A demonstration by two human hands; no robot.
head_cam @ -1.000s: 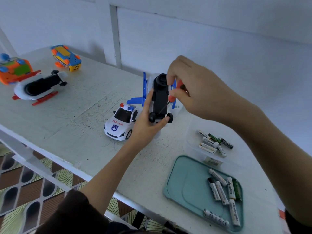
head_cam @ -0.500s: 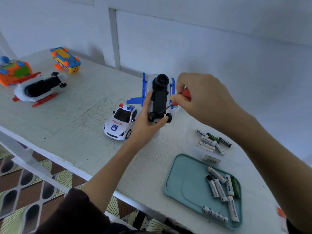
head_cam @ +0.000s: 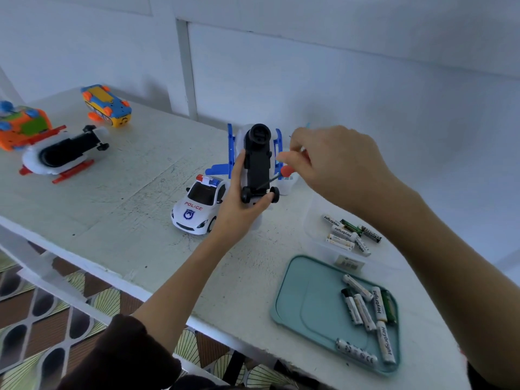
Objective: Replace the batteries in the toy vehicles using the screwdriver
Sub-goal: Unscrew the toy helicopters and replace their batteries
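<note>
My left hand [head_cam: 242, 209] grips a white and blue toy helicopter [head_cam: 257, 159] from below and holds it upright, its black underside turned toward me. My right hand [head_cam: 332, 167] is closed on a screwdriver with a red handle [head_cam: 287, 170]. Its thin shaft slants down and left onto the black underside near the small wheels. A white police car [head_cam: 198, 208] stands on the table just left of my left wrist. Loose batteries [head_cam: 368, 308] lie on a teal tray [head_cam: 309, 299] at the front right.
A clear box [head_cam: 318, 229] behind the tray holds more batteries [head_cam: 349, 232]. At the far left lie a white and red helicopter on its back [head_cam: 62, 153], an orange toy [head_cam: 22, 126] and a yellow and blue toy [head_cam: 108, 105]. The table's front edge [head_cam: 92, 268] runs diagonally.
My right hand has slid to the right and lower, off the top of the helicopter, taking the screwdriver handle with it. My left hand and the helicopter have held still.
</note>
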